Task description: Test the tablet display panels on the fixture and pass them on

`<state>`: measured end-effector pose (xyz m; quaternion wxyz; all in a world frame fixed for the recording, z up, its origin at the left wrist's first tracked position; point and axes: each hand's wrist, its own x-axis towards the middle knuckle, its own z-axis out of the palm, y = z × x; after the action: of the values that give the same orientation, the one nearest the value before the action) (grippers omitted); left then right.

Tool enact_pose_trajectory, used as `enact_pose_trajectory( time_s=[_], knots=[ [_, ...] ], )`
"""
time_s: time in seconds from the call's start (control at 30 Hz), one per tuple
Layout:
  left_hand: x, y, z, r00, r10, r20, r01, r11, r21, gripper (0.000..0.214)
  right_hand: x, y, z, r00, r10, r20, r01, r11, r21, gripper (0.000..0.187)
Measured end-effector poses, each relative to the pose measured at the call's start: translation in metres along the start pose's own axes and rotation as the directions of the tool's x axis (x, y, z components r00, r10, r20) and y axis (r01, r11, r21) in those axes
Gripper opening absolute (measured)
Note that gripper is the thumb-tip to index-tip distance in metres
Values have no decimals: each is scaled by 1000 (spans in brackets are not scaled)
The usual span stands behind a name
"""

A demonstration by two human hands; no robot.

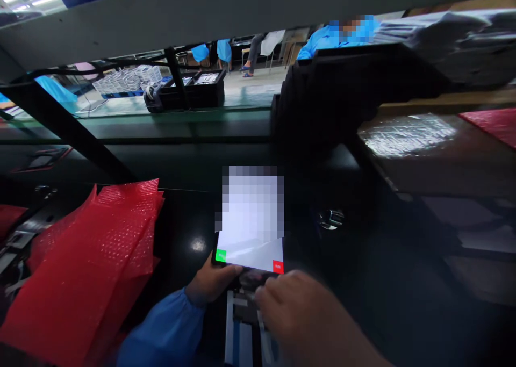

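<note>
A lit phone screen [252,249] with a green square at its lower left corner and a red square at its lower right stands tilted over a dark bench. My left hand [209,283], in a blue sleeve, grips the phone's lower left edge. My right hand [298,308] hovers at the phone's lower right edge, fingers curled near a small fixture [242,324] below the phone. What the right fingers hold, if anything, is hidden.
A stack of red bubble-wrap bags [84,265] lies at the left. Black trays [197,90] sit on the far bench behind a slanted black frame bar [68,125]. A person in blue [322,39] sits opposite. A dark tray stack [330,98] rises at centre right.
</note>
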<state>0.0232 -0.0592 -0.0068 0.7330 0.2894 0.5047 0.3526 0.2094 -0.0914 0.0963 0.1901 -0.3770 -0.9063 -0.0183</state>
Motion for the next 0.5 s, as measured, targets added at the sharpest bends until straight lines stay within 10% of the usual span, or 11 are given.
enact_pose_trajectory(
  time_s=[0.17,0.5],
  knots=[
    [-6,2,-7,997,-69,18,67,992,105,52,6,-53,35,942,-218,255,186,972,144,15],
    [-23,28,-3,992,-123,-26,126,977,173,46,33,-60,47,924,-79,375,18,986,164,12]
  ],
)
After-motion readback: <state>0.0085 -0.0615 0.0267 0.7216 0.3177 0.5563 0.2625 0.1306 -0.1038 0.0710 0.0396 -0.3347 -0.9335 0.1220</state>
